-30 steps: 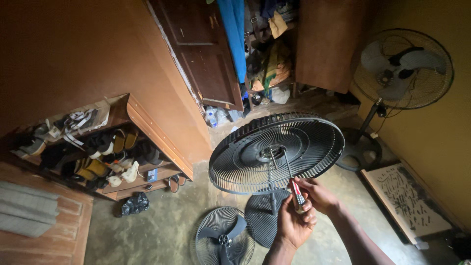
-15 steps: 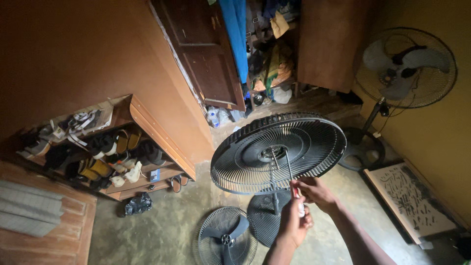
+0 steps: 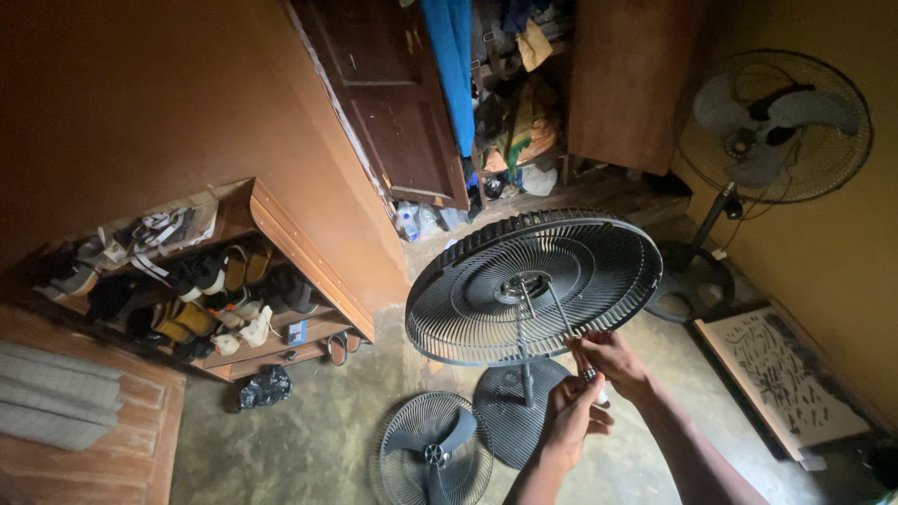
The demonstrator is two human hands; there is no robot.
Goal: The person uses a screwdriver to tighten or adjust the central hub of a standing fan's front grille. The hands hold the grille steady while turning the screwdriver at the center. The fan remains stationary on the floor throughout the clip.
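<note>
Bare concrete lies under us; we steady the grille (image 3: 533, 285), left hand (image 3: 571, 421) and right hand (image 3: 613, 360) pinching a screwdriver (image 3: 561, 323) at its hub; front guard (image 3: 432, 454) still off.

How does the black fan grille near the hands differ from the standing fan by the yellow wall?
The black fan grille is tilted almost flat and shows no blades; the standing fan is upright with pale blades behind its guard. The black grille is near both hands; the standing fan is apart, untouched. Both are round wire guards on stands with round bases.
</note>
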